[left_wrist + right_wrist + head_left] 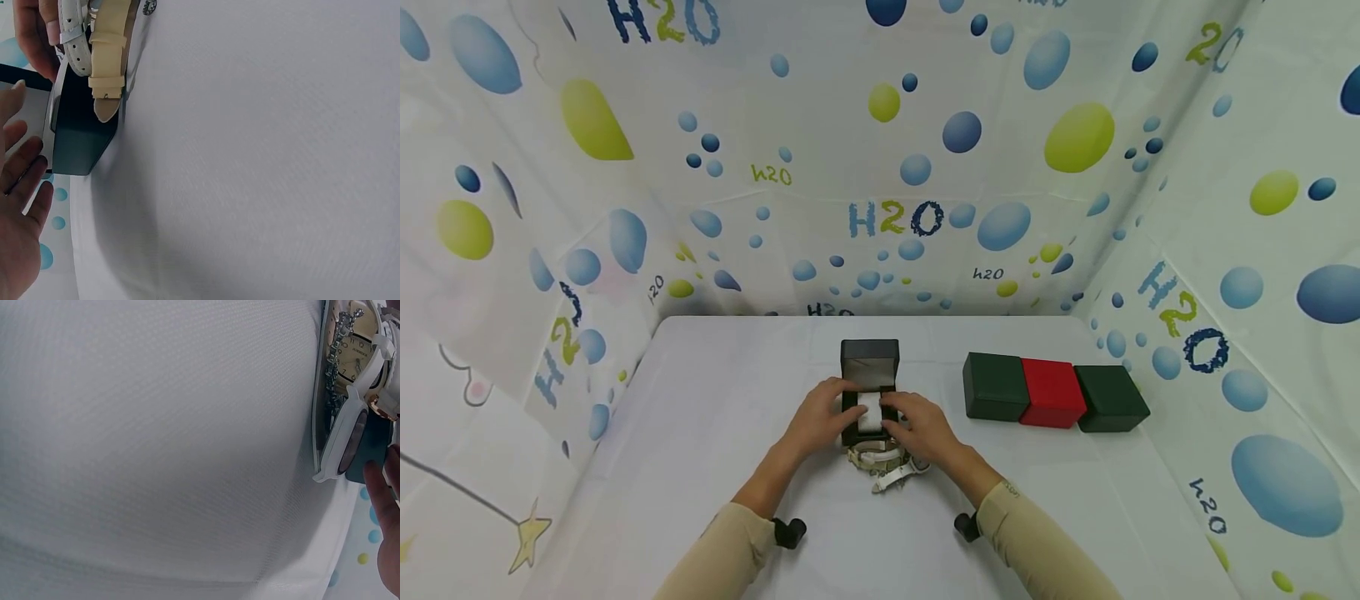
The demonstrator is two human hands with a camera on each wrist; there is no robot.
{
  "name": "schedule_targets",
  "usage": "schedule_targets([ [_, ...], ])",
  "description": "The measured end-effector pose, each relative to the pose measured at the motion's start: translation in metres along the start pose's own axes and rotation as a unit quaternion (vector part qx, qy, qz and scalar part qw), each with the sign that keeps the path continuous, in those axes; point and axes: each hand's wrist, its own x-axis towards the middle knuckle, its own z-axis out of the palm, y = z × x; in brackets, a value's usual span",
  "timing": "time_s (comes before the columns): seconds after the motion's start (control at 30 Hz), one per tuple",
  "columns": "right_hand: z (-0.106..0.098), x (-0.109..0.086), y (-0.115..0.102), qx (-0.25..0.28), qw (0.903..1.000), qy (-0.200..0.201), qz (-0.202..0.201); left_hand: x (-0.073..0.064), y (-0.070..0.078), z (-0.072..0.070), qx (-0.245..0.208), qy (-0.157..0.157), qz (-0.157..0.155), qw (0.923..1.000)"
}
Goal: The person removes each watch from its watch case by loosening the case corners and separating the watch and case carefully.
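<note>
A dark box (870, 348) stands with its lid raised, and a white cushion (870, 414) sits inside it. From the left, my left hand (822, 417) reaches over the box wall, its thumb at the cushion. In the left wrist view its fingers (28, 169) are extended and spread. My right hand (929, 432) comes in from the right, fingertips at the cushion's other side. Against the box's near side lie several watches, among them one with a cream strap (109, 56), one with a white strap (344, 440), and a silver chain bracelet (333, 362).
To the right of the open box, a dark green box (996, 387), a red box (1052, 393) and another dark green box (1112, 398) stand in a row. A white cloth (737, 367) covers the table. Patterned curtains (820, 108) hang behind and at both sides.
</note>
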Motion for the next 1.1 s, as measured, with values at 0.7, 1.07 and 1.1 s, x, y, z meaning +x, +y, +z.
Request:
schedule_targets([
  [0.7,-0.004,0.0,-0.002,0.002,0.9991,-0.042,0.002,0.03,0.016,-0.022,-0.127,0.022,-0.14,0.9818],
  [1.07,-0.004,-0.002,0.001,0.091,0.9916,-0.063,0.066,0.047,0.016,-0.034,-0.187,-0.046,-0.212,0.9581],
  [1.1,-0.004,-0.002,0.001,0.095,0.9909,-0.065,0.071,0.047,0.016,-0.034,-0.203,-0.051,-0.216,0.9538],
])
